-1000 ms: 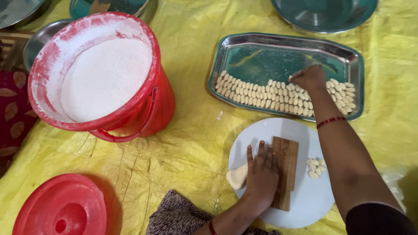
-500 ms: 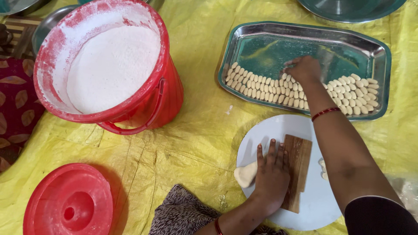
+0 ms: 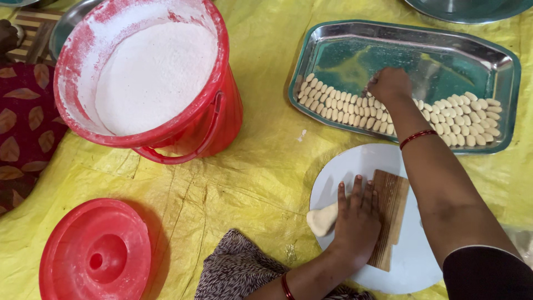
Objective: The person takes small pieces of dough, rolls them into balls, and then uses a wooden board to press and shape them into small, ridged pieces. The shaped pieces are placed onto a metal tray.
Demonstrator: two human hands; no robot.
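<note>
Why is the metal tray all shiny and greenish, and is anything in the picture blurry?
In the head view, the steel tray mirrors its surroundings, so its bare floor shows teal and yellow glare. Light is soft and even: only faint shadows lie beside the red bucket and under the left hand. Most is sharp; the right hand over the dough pieces looks slightly smeared.

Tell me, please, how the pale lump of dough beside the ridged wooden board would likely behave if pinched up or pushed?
The dough lump looks smooth and rounded, so it is probably soft and would dent rather than keep its shape. It likely weighs little, being small beside the left hand. On the smooth white round board it may slide or stick slightly; hard to tell.
</note>
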